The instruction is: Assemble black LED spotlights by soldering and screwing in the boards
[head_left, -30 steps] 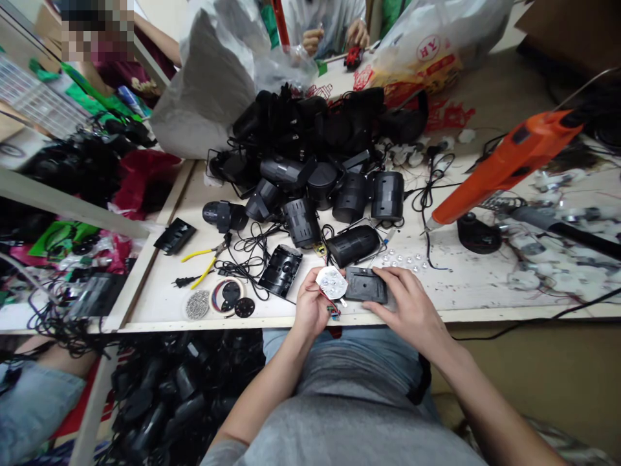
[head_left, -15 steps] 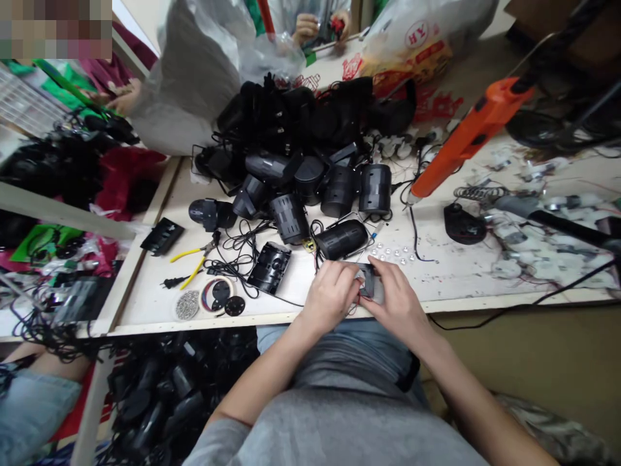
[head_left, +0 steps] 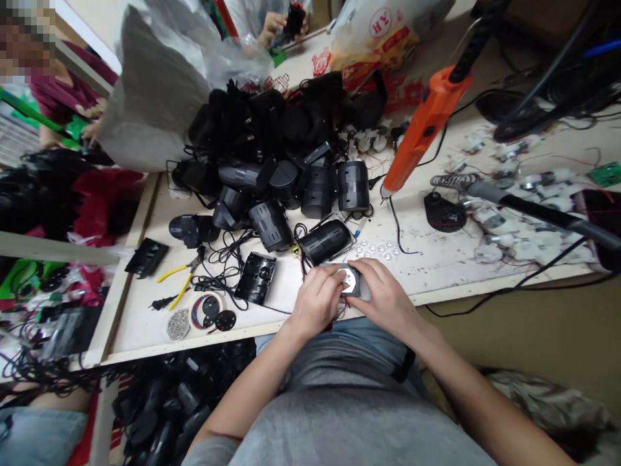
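My right hand [head_left: 383, 292] clasps a grey square block [head_left: 356, 286] at the table's front edge, thumb and fingers around its right side. On the block lies a white roundish board [head_left: 348, 282] with cut edges, a small LED circuit board by its look. The bent fingers of my left hand [head_left: 317, 299] press together at the board's left edge; their tips are partly hidden. Thin red wires [head_left: 343, 303] hang below the board. Just beyond my hands are a black cylindrical lamp housing [head_left: 326, 240] and several small clear lenses [head_left: 376, 250]. An open black housing half [head_left: 256, 278] lies to the left.
Yellow-handled cutters [head_left: 180, 285], a dish of small screws [head_left: 178, 324] and a tape roll [head_left: 206, 309] lie at left. Black lamp housings [head_left: 272, 175] pile up behind. An orange electric screwdriver [head_left: 418, 133] hangs at right, near white parts [head_left: 524, 220]. A co-worker's hands [head_left: 279, 29] show across the table.
The white board now shows face up on the grey block, where before it was mostly behind my left fingers. The view has shifted a little. The co-worker opposite now holds a black part.
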Demonstrator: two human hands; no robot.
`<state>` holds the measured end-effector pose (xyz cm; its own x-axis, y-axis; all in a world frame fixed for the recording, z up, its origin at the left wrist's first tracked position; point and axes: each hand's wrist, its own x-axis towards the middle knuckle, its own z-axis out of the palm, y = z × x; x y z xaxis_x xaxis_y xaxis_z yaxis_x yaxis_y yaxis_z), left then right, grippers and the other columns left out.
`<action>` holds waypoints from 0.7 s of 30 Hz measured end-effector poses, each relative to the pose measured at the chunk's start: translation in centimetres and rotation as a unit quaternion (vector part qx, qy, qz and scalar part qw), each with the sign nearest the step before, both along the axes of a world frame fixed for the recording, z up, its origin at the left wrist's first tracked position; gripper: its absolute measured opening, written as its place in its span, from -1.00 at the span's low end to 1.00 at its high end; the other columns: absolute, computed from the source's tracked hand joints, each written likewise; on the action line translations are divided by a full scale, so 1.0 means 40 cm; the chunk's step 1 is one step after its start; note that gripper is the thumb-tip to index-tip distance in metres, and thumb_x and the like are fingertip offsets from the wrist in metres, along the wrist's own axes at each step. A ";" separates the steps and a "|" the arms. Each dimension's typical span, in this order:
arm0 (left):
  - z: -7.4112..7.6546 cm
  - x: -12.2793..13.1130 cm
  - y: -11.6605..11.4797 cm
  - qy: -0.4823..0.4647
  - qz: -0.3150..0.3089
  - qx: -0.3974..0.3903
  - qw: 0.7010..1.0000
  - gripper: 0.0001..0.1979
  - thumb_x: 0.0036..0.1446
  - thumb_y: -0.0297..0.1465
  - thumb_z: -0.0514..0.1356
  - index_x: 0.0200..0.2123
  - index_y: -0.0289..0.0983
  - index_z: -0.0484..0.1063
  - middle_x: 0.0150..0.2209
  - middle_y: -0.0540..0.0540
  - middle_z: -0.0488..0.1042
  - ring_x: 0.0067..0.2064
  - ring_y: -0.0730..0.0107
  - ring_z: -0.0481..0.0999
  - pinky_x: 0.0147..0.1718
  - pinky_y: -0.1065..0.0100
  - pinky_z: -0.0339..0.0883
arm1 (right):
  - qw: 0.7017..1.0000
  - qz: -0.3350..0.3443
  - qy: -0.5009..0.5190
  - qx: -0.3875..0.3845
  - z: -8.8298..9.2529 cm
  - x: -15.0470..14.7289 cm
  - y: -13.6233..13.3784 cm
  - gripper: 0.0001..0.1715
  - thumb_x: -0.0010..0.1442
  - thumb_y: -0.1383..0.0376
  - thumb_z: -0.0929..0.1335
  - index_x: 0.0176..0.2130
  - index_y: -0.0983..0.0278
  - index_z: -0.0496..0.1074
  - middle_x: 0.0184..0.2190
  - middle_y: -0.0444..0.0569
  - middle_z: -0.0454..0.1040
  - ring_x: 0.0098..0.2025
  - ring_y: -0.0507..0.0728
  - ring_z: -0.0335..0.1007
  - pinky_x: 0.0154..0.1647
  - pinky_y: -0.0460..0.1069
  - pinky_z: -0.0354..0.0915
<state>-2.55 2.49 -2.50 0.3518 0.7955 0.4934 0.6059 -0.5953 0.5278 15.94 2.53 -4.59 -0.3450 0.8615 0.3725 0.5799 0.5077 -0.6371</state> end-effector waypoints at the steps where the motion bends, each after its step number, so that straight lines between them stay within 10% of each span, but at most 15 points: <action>1: -0.003 0.002 -0.003 -0.002 0.006 0.001 1.000 -0.82 0.33 -0.44 0.15 -0.03 -0.22 0.47 -0.06 -0.22 0.59 -0.04 0.19 0.58 -0.04 0.15 0.46 | 1.000 0.004 -0.003 -0.003 0.005 0.004 0.001 -0.39 0.26 0.22 0.38 0.24 0.28 0.24 0.05 0.21 0.44 0.13 0.36 0.39 0.15 0.34 0.41; 6: 0.003 0.001 0.002 -0.017 -0.012 -0.003 1.000 -0.85 0.33 -0.44 0.16 -0.05 -0.23 0.44 -0.13 -0.19 0.58 -0.06 0.23 0.57 -0.08 0.19 0.43 | 0.997 0.030 0.025 -0.066 0.081 0.063 0.025 -0.48 0.23 0.10 0.43 0.13 0.20 0.40 -0.01 0.12 0.48 0.02 0.29 0.49 0.04 0.27 0.50; 12: 0.015 0.008 0.005 -0.022 -0.020 -0.031 0.999 -0.75 0.33 -0.50 0.11 0.05 -0.30 0.38 -0.07 -0.24 0.56 0.00 0.19 0.51 0.00 0.16 0.38 | 0.940 -0.236 0.245 0.038 0.204 0.116 0.179 -0.19 0.08 0.13 0.55 0.23 0.13 0.27 0.15 0.14 0.39 0.14 0.29 0.43 0.12 0.28 0.44; 16: 0.003 0.023 -0.001 -0.053 0.021 -0.055 0.997 -0.67 0.29 -0.39 0.19 0.10 -0.28 0.38 -0.03 -0.25 0.55 0.01 0.10 0.50 0.02 0.08 0.36 | 0.954 -0.179 0.239 0.019 0.230 0.087 0.262 -0.35 0.13 0.11 0.52 0.11 0.11 0.26 -0.05 0.03 0.51 -0.04 0.22 0.51 0.12 0.28 0.41; 21: -0.009 0.031 -0.001 -0.082 0.053 -0.064 0.993 -0.69 0.24 -0.33 0.26 0.04 -0.24 0.43 -0.03 -0.22 0.57 0.01 0.09 0.49 0.04 0.06 0.34 | 0.934 -0.127 0.332 0.037 0.263 0.030 0.198 -0.44 0.10 0.15 0.53 0.01 0.06 0.28 -0.31 -0.15 0.45 -0.31 0.12 0.50 -0.10 0.17 0.51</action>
